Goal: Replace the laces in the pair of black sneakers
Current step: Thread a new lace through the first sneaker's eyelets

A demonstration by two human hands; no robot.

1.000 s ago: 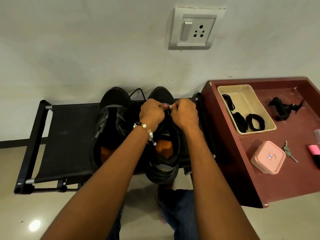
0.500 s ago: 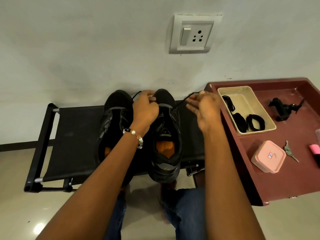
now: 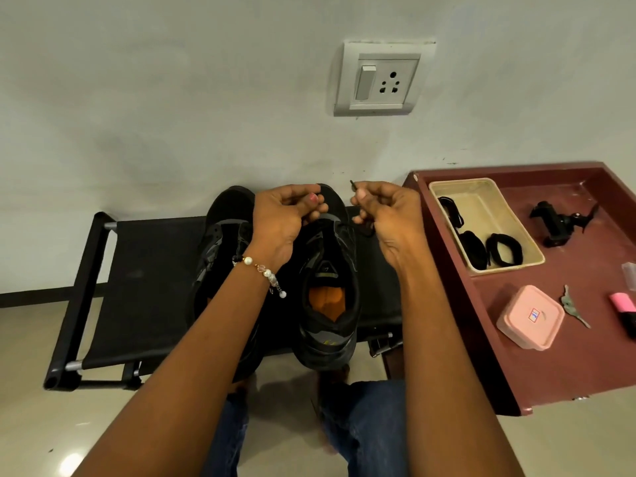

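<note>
Two black sneakers stand side by side on a black fabric stool (image 3: 148,270), toes toward the wall. The right sneaker (image 3: 330,297) shows an orange insole; the left sneaker (image 3: 223,242) is partly hidden by my left forearm. My left hand (image 3: 285,218) hovers over the right sneaker's toe end with fingers curled, pinching a black lace end. My right hand (image 3: 385,211) pinches the other end of the black lace (image 3: 364,227), its tip sticking up above the thumb.
A maroon tray table (image 3: 550,366) stands on the right. It carries a beige bin (image 3: 481,197) with coiled black laces, a black clamp (image 3: 557,225), a pink box (image 3: 530,316), a key (image 3: 571,306) and a pink marker (image 3: 624,304). A wall socket (image 3: 382,79) sits above.
Both hands rose from the right sneaker's eyelets and pulled apart, drawing the lace ends up toward the toe. The view shifted slightly down.
</note>
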